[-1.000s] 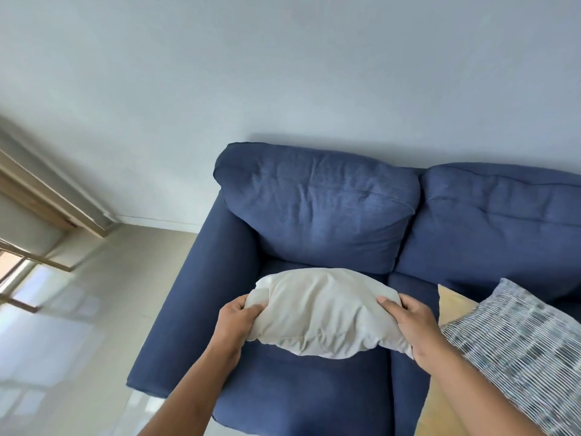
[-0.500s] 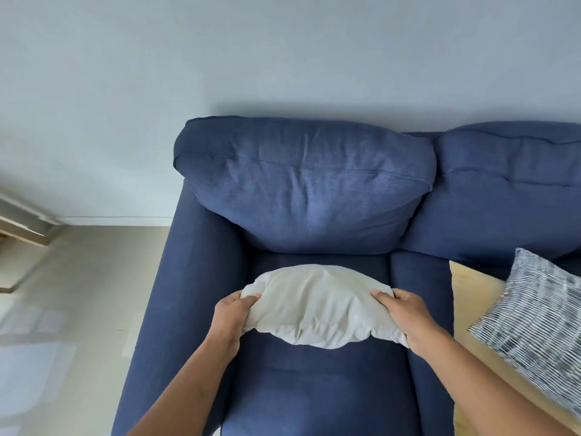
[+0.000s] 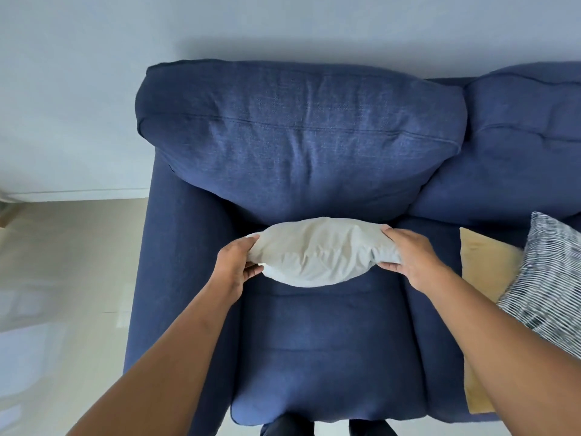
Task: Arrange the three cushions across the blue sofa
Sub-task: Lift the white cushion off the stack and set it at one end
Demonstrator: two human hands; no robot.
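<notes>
A white cushion (image 3: 317, 251) is held upright over the left seat of the blue sofa (image 3: 320, 347), close to the left back pillow (image 3: 298, 133). My left hand (image 3: 234, 264) grips its left end and my right hand (image 3: 412, 256) grips its right end. On the seat to the right lies a flat yellow cushion (image 3: 485, 262). A black-and-white striped cushion (image 3: 547, 281) lies partly on top of the yellow one at the right edge of the view.
The sofa's left armrest (image 3: 176, 262) runs along the left of the seat. A pale wall (image 3: 220, 26) stands behind the sofa, and light floor (image 3: 63, 278) lies to the left. Dark legs (image 3: 289, 427) show at the bottom edge.
The white cushion has moved away from me toward the back pillow with both hands still on it. The view has shifted so the sofa's left seat sits more centred.
</notes>
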